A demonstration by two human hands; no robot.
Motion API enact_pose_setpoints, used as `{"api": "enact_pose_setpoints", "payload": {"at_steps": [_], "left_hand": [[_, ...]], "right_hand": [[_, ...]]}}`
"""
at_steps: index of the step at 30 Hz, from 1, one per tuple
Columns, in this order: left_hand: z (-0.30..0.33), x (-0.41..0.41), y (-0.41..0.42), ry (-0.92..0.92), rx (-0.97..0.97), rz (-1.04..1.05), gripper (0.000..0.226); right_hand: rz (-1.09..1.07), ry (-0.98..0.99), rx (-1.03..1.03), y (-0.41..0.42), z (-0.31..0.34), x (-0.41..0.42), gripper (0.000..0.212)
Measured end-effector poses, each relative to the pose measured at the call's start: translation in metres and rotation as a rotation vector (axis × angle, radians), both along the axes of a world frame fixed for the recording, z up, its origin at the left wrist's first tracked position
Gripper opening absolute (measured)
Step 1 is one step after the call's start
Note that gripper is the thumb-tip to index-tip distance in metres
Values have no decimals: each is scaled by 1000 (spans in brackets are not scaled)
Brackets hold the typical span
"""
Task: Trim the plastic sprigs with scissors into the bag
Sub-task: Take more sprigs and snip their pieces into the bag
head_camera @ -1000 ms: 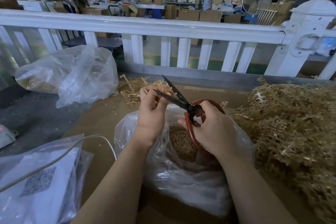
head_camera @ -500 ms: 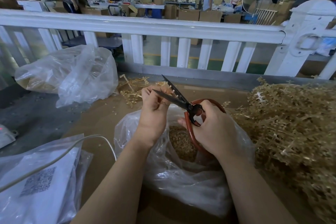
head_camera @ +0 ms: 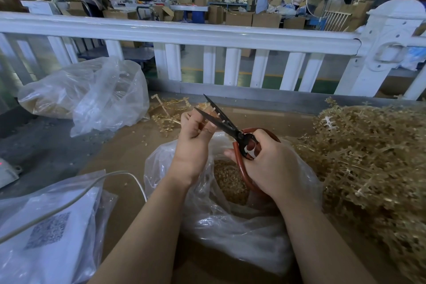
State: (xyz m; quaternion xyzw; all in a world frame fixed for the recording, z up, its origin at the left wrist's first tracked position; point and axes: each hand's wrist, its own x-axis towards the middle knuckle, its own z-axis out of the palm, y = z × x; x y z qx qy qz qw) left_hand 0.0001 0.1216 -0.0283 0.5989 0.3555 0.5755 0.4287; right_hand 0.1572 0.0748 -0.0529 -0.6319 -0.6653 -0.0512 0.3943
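My left hand [head_camera: 192, 140] pinches a small tan plastic sprig [head_camera: 205, 106] above the open clear bag [head_camera: 230, 226]. My right hand [head_camera: 269, 166] grips the red-handled scissors [head_camera: 232, 130]; their dark blades are spread, with the sprig between them. Tan trimmed bits [head_camera: 229, 181] lie inside the bag, under both hands. A big heap of untrimmed sprigs [head_camera: 368, 163] lies to the right.
A filled clear bag [head_camera: 92, 97] sits at the back left, with loose sprigs [head_camera: 168, 113] next to it. Bagged white sheets [head_camera: 46, 233] and a white cable [head_camera: 76, 198] lie front left. A white railing [head_camera: 207, 34] runs behind the brown table [head_camera: 124, 152].
The left hand has shifted the sprig slightly between the blades. The scissors stay open in almost the same place.
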Motion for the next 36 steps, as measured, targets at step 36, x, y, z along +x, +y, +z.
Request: {"api": "enact_pose_setpoints", "payload": {"at_steps": [36], "left_hand": [[6,-1,-5,32,70,-24,29]], "right_hand": [[-54,-39,-42,3,1,0,57]]}}
